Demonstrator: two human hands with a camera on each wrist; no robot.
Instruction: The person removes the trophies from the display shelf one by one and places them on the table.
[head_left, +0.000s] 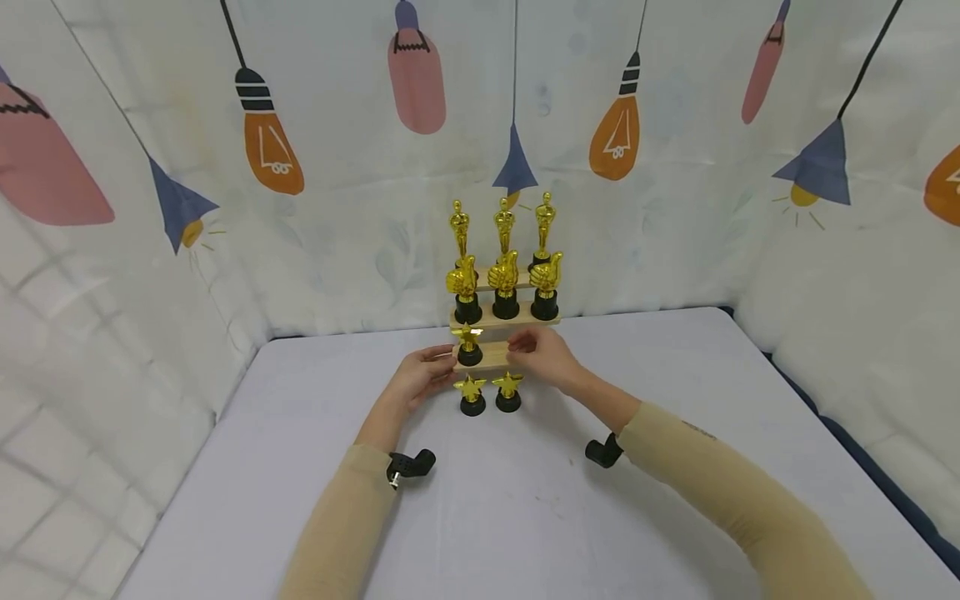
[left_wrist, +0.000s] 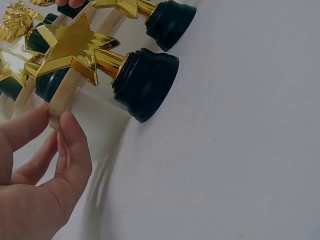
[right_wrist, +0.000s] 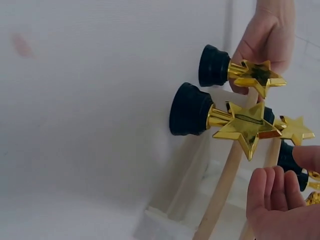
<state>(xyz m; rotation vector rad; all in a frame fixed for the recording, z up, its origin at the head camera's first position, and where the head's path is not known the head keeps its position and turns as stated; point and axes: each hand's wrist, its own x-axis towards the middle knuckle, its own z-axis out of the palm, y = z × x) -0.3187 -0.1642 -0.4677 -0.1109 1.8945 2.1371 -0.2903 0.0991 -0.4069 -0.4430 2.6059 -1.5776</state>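
Note:
A tiered wooden display stand (head_left: 495,356) stands at the back of the table. On its lowest step, at the left, is a gold star trophy (head_left: 469,342) with a black base. Two more star trophies, a left one (head_left: 472,403) and a right one (head_left: 507,400), stand on the table in front. My left hand (left_wrist: 45,185) pinches the left end of the lowest step between thumb and finger. At that step's right end is my right hand (head_left: 543,354), fingers loosely bent, thumb apart (right_wrist: 280,210), with nothing visible between them.
Three gold thumbs-up trophies (head_left: 506,279) fill the step above. Behind them, three gold figure trophies (head_left: 505,225) stand on the top step. A white patterned curtain (head_left: 337,242) hangs behind the white-covered table (head_left: 495,508).

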